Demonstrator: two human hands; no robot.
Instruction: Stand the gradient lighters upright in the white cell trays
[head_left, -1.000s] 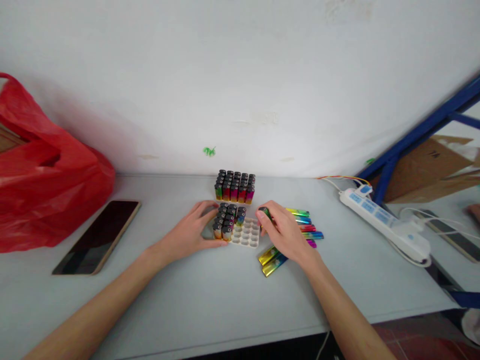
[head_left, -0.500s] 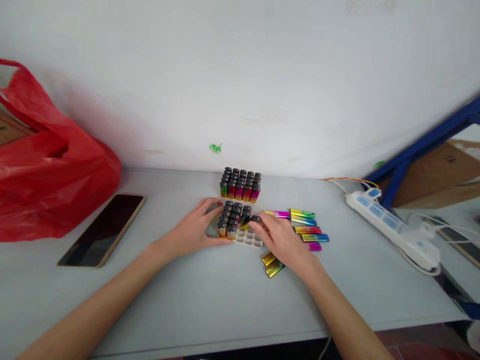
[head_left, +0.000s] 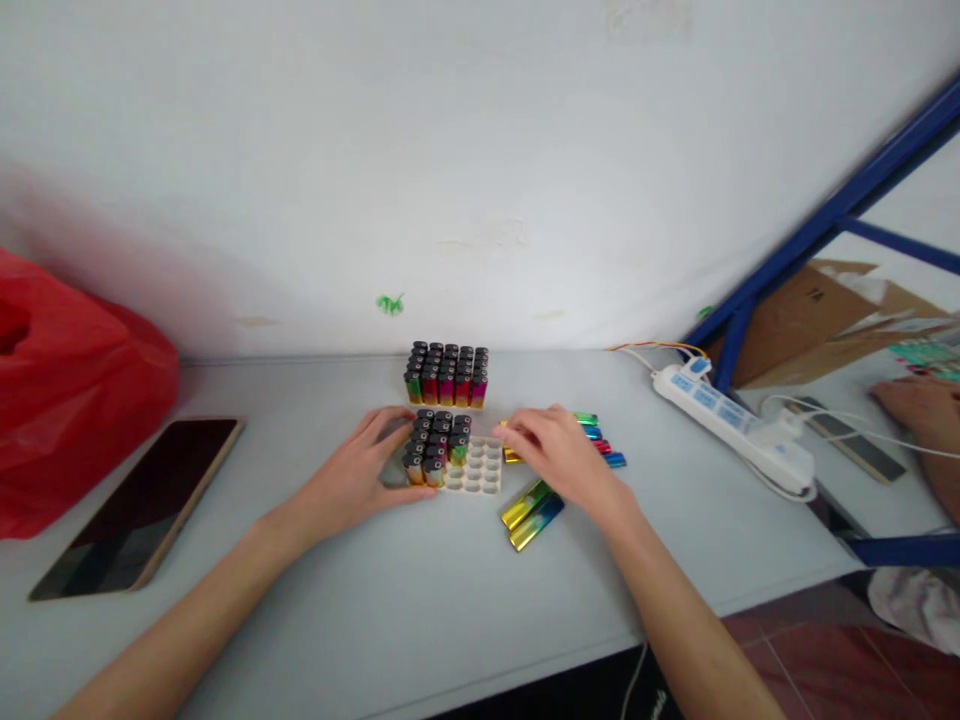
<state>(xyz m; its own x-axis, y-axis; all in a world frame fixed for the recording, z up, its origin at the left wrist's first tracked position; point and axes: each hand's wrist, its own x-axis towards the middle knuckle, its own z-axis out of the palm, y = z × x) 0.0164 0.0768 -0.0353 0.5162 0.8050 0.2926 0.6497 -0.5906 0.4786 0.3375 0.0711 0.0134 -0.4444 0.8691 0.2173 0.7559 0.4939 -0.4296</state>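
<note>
A pale tray with round-cornered slots (head_left: 474,472) lies on the table, its left part filled with upright black-topped lighters (head_left: 430,445). My left hand (head_left: 358,468) grips the tray's left side, fingers at the back corner and thumb along the front. Right of the tray, my right hand (head_left: 553,450) is over loose metallic lighters (head_left: 592,430), its fingers curled and closed. Yellow lighter ends show beneath these fingertips; whether one is held is hidden. Two gold-and-coloured lighters (head_left: 534,515) lie nearer me.
A full block of lighters (head_left: 447,378) stands behind the tray, near the wall. To the left are a phone (head_left: 142,510) and a red plastic bag (head_left: 82,400). A white power strip (head_left: 731,430) lies at right, before a blue frame (head_left: 795,260). Another person's hand (head_left: 922,415) shows beyond.
My right hand has let go of a lighter, which now stands in the tray's third column, and has moved right to the loose lighters. My left hand stays at the tray. The view has turned right.
</note>
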